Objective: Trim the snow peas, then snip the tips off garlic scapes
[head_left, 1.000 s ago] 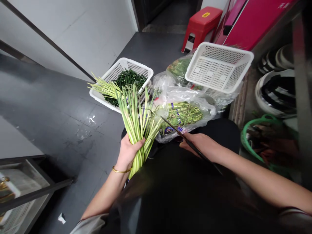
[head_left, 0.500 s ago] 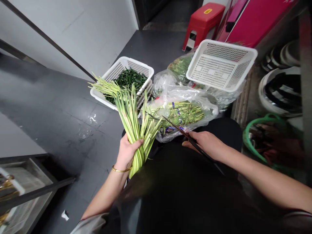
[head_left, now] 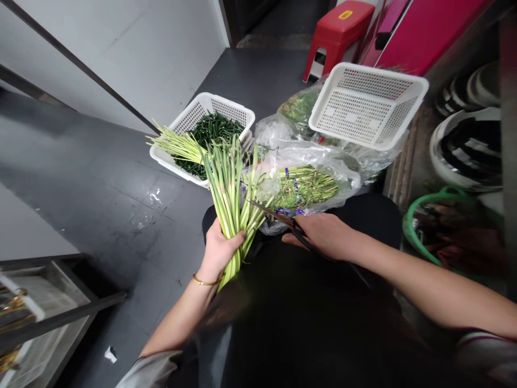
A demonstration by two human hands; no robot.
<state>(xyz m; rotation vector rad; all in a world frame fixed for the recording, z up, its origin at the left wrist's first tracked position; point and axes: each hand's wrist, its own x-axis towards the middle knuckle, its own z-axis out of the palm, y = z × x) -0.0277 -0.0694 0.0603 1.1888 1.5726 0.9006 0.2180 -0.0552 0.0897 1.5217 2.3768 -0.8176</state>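
My left hand (head_left: 218, 250) is closed round a thick bunch of pale green stalks (head_left: 231, 194), held upright with the tips fanning toward the far side. My right hand (head_left: 323, 235) grips a pair of scissors (head_left: 278, 217) whose blades point left and reach the right side of the bunch. Just beyond lies a clear plastic bag (head_left: 315, 178) holding more tied bundles of stalks. A white basket (head_left: 203, 137) behind the bunch holds dark green cut pieces and some pale stalk ends.
An empty white basket (head_left: 365, 105) rests tilted on bagged greens at the right. A red stool (head_left: 337, 29) stands farther back. Stacked bowls (head_left: 464, 145) and a green basin (head_left: 428, 237) sit at the right. A metal rack (head_left: 48, 307) is at the lower left. The dark floor is wet.
My right hand has moved left with the scissors, bringing the blades up to the bunch. My left hand has shifted the bunch slightly right.
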